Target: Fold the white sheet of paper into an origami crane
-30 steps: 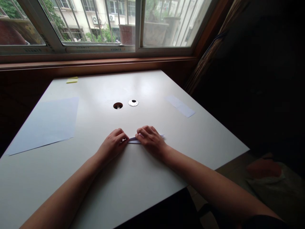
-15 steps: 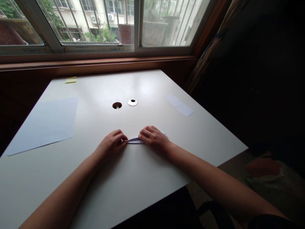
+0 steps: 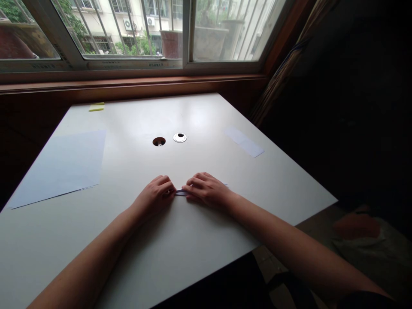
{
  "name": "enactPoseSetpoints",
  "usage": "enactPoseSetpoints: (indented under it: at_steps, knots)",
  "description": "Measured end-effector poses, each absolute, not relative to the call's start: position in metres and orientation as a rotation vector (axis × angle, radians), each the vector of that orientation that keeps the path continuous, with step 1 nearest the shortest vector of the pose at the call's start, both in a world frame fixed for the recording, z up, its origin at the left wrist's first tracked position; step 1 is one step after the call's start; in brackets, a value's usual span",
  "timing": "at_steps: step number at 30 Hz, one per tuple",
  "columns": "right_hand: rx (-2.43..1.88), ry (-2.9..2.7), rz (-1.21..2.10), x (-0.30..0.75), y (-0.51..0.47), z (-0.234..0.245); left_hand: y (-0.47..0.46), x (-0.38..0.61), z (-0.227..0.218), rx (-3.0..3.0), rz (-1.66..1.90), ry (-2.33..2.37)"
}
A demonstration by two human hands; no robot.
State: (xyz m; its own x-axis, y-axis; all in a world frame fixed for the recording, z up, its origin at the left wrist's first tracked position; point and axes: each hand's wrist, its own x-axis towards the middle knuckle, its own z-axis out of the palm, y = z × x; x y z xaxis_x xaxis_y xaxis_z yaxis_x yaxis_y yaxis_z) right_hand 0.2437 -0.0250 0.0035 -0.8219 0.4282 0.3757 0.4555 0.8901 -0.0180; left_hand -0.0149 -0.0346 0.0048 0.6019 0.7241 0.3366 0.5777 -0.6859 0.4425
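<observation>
Head view: our R hand (image 3: 207, 189) has slid nearer our L hand (image 3: 157, 192); fingers of both grip the folded paper strip (image 3: 180, 193), prob. pressing it flat.

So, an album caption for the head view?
Left hand and right hand hold a paper strip at a white table by the window.
</observation>
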Motion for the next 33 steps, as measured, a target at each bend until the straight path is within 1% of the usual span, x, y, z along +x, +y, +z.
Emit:
enactPoseSetpoints:
  at_steps: [2, 11, 14, 17, 33]
  knots:
    - [-0.655, -2.682, -0.092, 0.244, -0.025, 0.003, -0.031, -0.020, 0.004, 2.569, 0.710, 0.976]
    - [-0.653, -2.691, -0.111, 0.249, -0.028, 0.004, -0.024, -0.034, 0.007, 2.482, 0.693, 0.920]
    - [-0.662, -2.690, -0.121, 0.251, -0.029, 0.004, -0.026, -0.033, 0.004, 2.543, 0.736, 0.873]
    - [-0.654, -2.707, -0.126, 0.253, -0.030, 0.005, -0.027, -0.032, 0.001, 2.649, 0.704, 0.837]
    - [-0.674, -2.740, -0.128, 0.258, -0.032, 0.008, -0.025, -0.034, -0.002, 2.642, 0.679, 0.806]
